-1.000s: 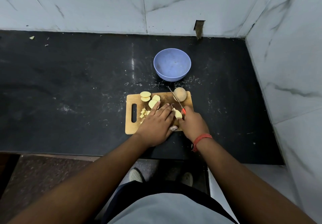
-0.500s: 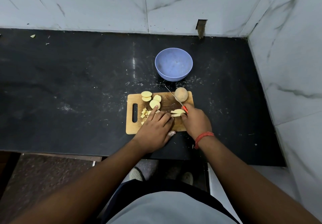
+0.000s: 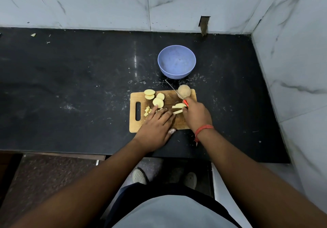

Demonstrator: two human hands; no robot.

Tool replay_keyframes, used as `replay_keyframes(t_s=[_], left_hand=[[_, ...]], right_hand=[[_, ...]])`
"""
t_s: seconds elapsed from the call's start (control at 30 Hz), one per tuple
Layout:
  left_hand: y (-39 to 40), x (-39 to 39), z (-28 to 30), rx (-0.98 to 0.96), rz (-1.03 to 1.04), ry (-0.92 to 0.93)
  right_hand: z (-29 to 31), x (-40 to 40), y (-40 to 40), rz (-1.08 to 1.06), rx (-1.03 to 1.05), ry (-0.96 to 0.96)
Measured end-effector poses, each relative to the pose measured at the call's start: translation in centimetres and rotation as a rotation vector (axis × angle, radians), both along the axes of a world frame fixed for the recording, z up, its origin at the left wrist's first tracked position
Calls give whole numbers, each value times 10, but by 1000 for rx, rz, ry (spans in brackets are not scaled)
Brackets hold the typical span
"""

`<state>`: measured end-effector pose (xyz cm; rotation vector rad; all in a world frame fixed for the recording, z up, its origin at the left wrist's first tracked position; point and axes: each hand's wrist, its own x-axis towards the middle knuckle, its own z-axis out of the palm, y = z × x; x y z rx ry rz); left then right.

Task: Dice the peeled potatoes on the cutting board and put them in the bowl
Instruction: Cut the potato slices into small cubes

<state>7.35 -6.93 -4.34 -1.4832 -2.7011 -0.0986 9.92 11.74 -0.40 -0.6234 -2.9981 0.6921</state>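
A wooden cutting board [image 3: 179, 125] lies on the black counter. On it are round potato slices [image 3: 158, 102], small diced pieces [image 3: 147, 111] near the handle slot, cut strips [image 3: 178, 108] and one whole peeled potato [image 3: 184, 90] at the far right corner. My right hand [image 3: 196, 116] grips a red-handled knife [image 3: 174, 91], its thin blade pointing away toward the bowl. My left hand [image 3: 155, 126] lies flat on the board with straight fingers, fingertips beside the strips and a slice. The blue bowl [image 3: 176, 63] stands behind the board with nothing visible inside.
The black counter [image 3: 70, 89] is dusted with white specks around the board. Marble walls close the back and right side [image 3: 292, 68]. A small scrap [image 3: 33, 35] lies at the far left. My feet show below the counter edge.
The right hand lifted the knife away from the strips and moved it up and right. The left hand's fingers spread flatter and slid slightly left on the board.
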Motion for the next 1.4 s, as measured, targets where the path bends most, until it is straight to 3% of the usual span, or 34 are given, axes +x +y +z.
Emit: replay_keyframes(t_s=[0.2,0.63,1.0,1.4], left_hand=[[-3,4,1,-1,19,36],[0,4,-3,5,40,21],[0,5,-3,0,39,28],[1,5,-3,0,45,27]], right_hand=[[14,31,-14,-76,-181,81],[14,86,-27,14,-48,-276],[15,72,-33,-61,-157,-538],[21,80,-29,-9,-168,-465]])
